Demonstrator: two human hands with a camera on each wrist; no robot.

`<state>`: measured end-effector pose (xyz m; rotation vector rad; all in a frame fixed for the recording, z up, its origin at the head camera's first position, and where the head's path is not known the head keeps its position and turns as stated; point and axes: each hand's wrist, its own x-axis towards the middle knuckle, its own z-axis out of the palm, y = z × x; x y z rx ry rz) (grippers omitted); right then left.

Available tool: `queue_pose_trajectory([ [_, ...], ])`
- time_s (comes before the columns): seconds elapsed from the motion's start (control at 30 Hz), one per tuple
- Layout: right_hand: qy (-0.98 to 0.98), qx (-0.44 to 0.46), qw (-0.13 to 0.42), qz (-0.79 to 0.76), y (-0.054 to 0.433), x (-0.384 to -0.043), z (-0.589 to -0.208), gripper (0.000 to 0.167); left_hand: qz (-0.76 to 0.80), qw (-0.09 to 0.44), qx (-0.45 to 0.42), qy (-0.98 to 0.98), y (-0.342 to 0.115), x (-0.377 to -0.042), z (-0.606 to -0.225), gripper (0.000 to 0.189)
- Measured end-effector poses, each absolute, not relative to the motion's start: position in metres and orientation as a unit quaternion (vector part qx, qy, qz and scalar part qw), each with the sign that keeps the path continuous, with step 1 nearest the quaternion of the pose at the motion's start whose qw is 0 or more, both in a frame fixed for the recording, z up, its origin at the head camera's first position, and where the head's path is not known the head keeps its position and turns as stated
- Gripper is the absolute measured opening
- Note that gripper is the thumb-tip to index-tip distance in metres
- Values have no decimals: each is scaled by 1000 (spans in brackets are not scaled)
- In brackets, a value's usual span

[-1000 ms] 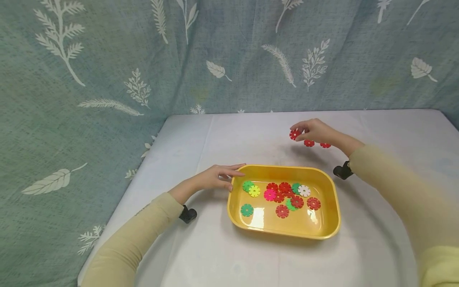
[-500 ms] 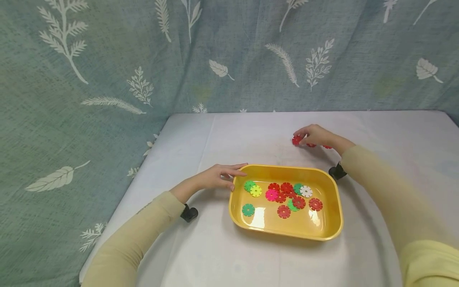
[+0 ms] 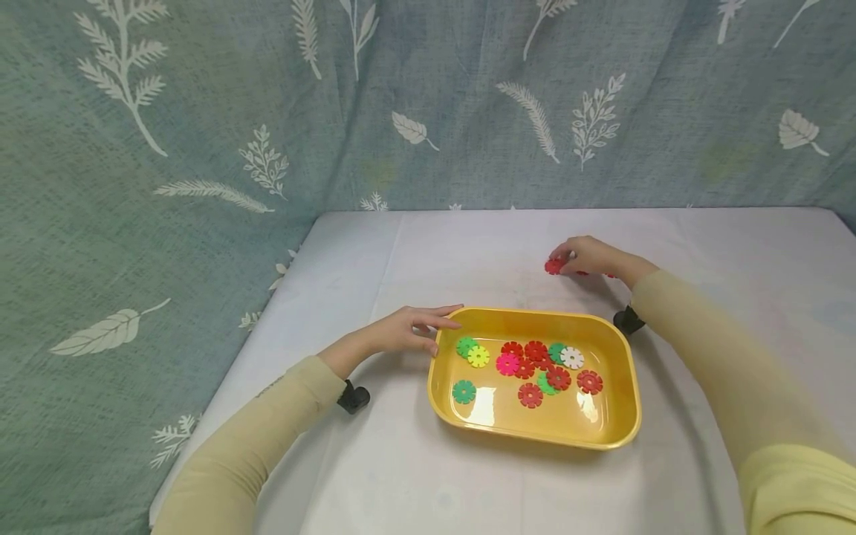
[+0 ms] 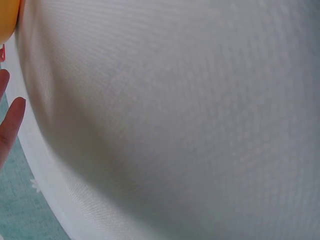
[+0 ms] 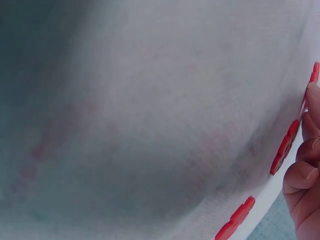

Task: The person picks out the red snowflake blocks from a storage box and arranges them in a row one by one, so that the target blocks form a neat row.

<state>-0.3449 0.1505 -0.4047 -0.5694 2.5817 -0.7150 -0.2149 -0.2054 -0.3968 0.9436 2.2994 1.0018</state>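
Observation:
My right hand (image 3: 591, 255) is over the far part of the table, thumb and fingers pinching a red interlocking disc (image 3: 554, 266) with a notched edge. That disc lies low, close to the tabletop. Two more red discs, partly hidden by the hand, lie in a row to its right; the right wrist view shows the middle disc (image 5: 285, 147) and the end disc (image 5: 236, 219) on the cloth. My left hand (image 3: 404, 331) rests at the left end of a yellow tray (image 3: 535, 438), its fingers extended over the rim. In the left wrist view only fingertips (image 4: 12, 120) show, near the tray's edge.
Inside the tray lie several notched discs: mostly red, plus a pink disc (image 3: 507, 363), a yellow disc (image 3: 478, 357), a white disc (image 3: 571, 357) and green discs such as one green disc (image 3: 464, 391). A white cloth (image 3: 374, 475) covers the table; a leaf-patterned curtain (image 3: 428, 104) hangs behind.
My right hand has lowered the red disc to the table, at the left end of the row of red discs. The left hand stays at the tray.

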Motion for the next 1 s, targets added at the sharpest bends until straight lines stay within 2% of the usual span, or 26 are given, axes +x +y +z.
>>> queue_pose_trajectory([
  [0.2,923,-197,199,-263,155,-346,-403,35,361,231,339,838,-205,-214,-396,51],
  [0.73,928,-190,148,-285,177,-342,-388,38,362,235,337,837,-206,-214,-396,50],
  [1.0,929,-238,183,-218,164,-343,-400,40,360,234,336,838,-204,-214,-396,50],
])
